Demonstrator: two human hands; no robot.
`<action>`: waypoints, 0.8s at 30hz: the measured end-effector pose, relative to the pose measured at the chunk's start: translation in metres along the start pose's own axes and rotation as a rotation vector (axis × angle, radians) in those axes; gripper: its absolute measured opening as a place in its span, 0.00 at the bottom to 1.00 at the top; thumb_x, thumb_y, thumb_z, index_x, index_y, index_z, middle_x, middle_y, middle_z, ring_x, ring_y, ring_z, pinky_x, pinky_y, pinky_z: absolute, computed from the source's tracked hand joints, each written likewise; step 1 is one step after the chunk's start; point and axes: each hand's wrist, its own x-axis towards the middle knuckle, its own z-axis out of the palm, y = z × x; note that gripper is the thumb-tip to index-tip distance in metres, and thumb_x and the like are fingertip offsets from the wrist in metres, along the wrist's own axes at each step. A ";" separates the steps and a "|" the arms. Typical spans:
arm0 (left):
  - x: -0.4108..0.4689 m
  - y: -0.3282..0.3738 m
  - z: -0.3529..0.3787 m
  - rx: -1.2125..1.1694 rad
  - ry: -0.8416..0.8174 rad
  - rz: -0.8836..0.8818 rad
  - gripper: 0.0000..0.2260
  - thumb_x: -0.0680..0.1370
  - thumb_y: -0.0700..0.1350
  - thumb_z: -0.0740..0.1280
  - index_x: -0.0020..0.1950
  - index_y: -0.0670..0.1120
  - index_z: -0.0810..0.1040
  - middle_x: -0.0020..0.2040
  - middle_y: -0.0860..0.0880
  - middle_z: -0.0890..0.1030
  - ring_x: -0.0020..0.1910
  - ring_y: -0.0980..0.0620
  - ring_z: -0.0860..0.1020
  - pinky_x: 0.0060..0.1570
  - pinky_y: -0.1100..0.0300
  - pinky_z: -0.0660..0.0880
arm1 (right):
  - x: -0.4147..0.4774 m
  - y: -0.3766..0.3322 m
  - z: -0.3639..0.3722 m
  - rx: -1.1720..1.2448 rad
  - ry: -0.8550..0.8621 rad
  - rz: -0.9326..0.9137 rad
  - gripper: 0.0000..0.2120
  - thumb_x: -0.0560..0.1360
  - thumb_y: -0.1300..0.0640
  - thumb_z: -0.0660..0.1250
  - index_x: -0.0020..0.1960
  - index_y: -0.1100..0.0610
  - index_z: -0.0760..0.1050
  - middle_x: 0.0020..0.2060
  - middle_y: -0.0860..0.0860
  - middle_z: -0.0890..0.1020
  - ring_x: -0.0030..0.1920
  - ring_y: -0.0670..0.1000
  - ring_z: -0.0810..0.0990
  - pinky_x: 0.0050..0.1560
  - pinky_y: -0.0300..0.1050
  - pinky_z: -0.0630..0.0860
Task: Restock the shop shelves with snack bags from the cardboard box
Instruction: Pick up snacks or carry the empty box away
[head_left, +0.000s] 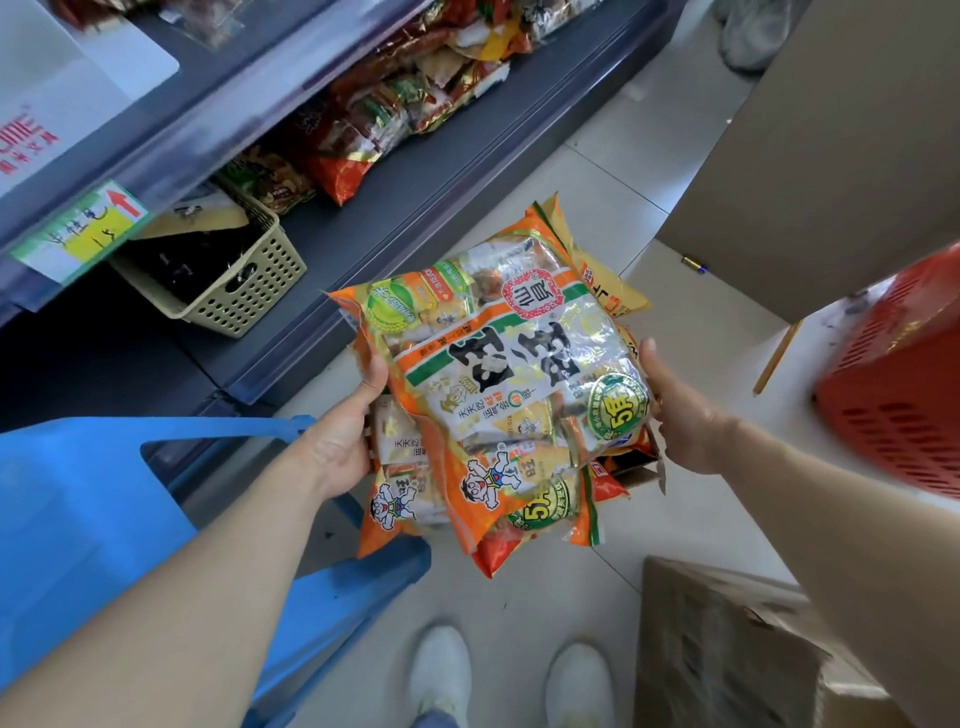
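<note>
While the left hand (343, 447) and right hand (680, 410) grip its sides, the orange-and-silver snack bag stack (509, 374) sits level; at ten o'clock, a beige basket (249, 299) holds dark items (197, 262).

In the stack of snack bags (498, 374), the uppermost covers most of the rest, so the count cannot be determined. Under the stack, the fingers of the left hand (343, 441) and right hand (680, 415) are hidden; only the thumbs show. Below the stack's right corner, the cardboard box (641, 470) shows only a torn flap. Right of the stack, the red basket (893, 395) is blurred and cut off at the edge. Above-right of the stack, a small cylindrical object (694, 265) is too small to identify.
</note>
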 end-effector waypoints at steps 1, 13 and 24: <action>0.002 -0.001 0.000 0.000 -0.028 -0.014 0.35 0.44 0.68 0.78 0.46 0.53 0.86 0.56 0.44 0.83 0.56 0.43 0.81 0.58 0.44 0.74 | 0.004 0.001 0.000 0.003 -0.018 -0.008 0.33 0.76 0.32 0.42 0.64 0.50 0.72 0.61 0.52 0.76 0.58 0.52 0.76 0.64 0.50 0.67; 0.038 -0.027 -0.014 -0.101 -0.092 -0.132 0.42 0.38 0.64 0.80 0.49 0.47 0.84 0.53 0.40 0.83 0.47 0.42 0.83 0.47 0.46 0.81 | 0.045 0.013 -0.015 0.009 -0.116 -0.053 0.33 0.70 0.28 0.46 0.54 0.50 0.77 0.48 0.52 0.84 0.43 0.48 0.83 0.37 0.41 0.76; 0.062 -0.038 -0.019 -0.146 -0.124 -0.110 0.39 0.41 0.61 0.82 0.47 0.44 0.84 0.47 0.40 0.84 0.41 0.42 0.84 0.42 0.48 0.82 | 0.072 0.016 -0.014 0.052 -0.175 -0.183 0.35 0.66 0.28 0.51 0.59 0.50 0.76 0.52 0.56 0.84 0.52 0.57 0.83 0.47 0.48 0.80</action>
